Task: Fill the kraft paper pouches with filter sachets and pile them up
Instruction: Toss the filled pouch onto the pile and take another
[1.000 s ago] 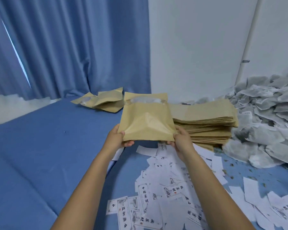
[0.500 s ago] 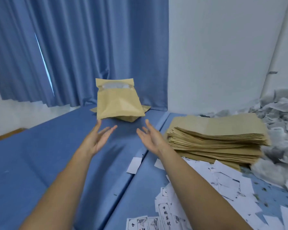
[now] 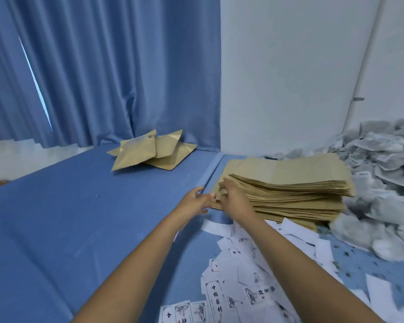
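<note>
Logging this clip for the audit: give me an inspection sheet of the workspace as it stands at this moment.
Surface: blue padded mat, with a seam running toward the wall corner.
Job's things: stack of flat kraft pouches; small pile of filled pouches by the curtain; heap of filter sachets at the right.
Clutter: printed white slips scattered in front of the stack; dark flecks on the mat near the sachets.
Hands: left hand open, fingers toward the stack's near corner; right hand at that corner, too blurred to tell its grip.
Cables: nothing seen.
Surroundings: blue curtain; white wall.
</note>
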`<state>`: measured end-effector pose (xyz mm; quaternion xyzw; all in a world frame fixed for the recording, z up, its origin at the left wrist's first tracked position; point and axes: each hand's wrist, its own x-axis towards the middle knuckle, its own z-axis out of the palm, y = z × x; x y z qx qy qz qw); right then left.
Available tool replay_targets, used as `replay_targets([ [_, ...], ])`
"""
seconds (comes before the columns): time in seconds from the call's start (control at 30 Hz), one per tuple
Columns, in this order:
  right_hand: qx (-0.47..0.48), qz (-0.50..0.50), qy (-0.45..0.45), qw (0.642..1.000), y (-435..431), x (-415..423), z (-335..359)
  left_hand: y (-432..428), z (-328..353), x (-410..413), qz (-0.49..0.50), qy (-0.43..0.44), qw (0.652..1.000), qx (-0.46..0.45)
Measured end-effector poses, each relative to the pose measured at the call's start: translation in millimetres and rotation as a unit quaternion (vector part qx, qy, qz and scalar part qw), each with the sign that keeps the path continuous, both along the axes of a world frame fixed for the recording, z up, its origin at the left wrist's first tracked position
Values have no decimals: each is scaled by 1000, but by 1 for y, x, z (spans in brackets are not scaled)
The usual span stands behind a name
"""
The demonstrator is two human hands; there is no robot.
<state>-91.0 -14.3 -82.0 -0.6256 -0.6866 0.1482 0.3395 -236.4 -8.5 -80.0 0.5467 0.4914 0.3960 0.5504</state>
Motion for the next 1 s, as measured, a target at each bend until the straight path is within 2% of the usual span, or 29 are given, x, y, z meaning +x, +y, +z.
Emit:
replay_targets([
  [0.03, 25, -59, -139, 988, 4, 27, 2, -1, 1, 5, -8, 27, 999, 17],
  [0.07, 5, -117, -253, 960, 7, 56, 4, 0, 1, 10, -16, 57, 997, 40],
  [0.1, -46, -168, -330, 928, 6, 84, 6, -1, 2, 15, -24, 89, 993, 67],
  [0.17, -117, -225, -397, 882, -3, 127, 7, -4, 3, 27, -40, 148, 979, 131],
  [0.23, -61, -202, -460, 863, -16, 147, 1, -7, 2, 43, -59, 204, 956, 204],
  [0.33, 28, -147, -484, 862, -33, 149, -4, -13, 0, 70, -84, 335, 884, 317],
  [0.4, 70, -153, -432, 886, -46, 151, -4, -21, -1, 95, -88, 409, 827, 376],
  [0.47, 133, -153, -371, 906, -65, 146, -4, -28, -2, 117, -82, 485, 755, 433],
  [0.53, 207, -113, -306, 922, -88, 137, -12, -35, -5, 136, -86, 538, 700, 462],
  [0.63, 176, -37, -152, 972, -114, 133, -22, -46, -14, 147, -138, 561, 667, 470],
  [0.7, 126, -118, 5, 985, -123, 147, -26, -58, -24, 142, -178, 572, 634, 489],
  [0.73, 105, -184, 66, 975, -128, 158, -25, -65, -32, 136, -205, 574, 613, 503],
  [0.8, 13, -270, 165, 948, -137, 183, -24, -80, -49, 123, -249, 550, 597, 529],
  [0.9, -114, -246, 371, 888, -149, 208, -25, -105, -62, 112, -292, 490, 586, 575],
  [0.97, -120, -212, 443, 863, -157, 215, -30, -119, -59, 114, -350, 456, 583, 575],
  [1.0, -118, -195, 450, 863, -160, 216, -33, -124, -55, 119, -379, 431, 596, 562],
])
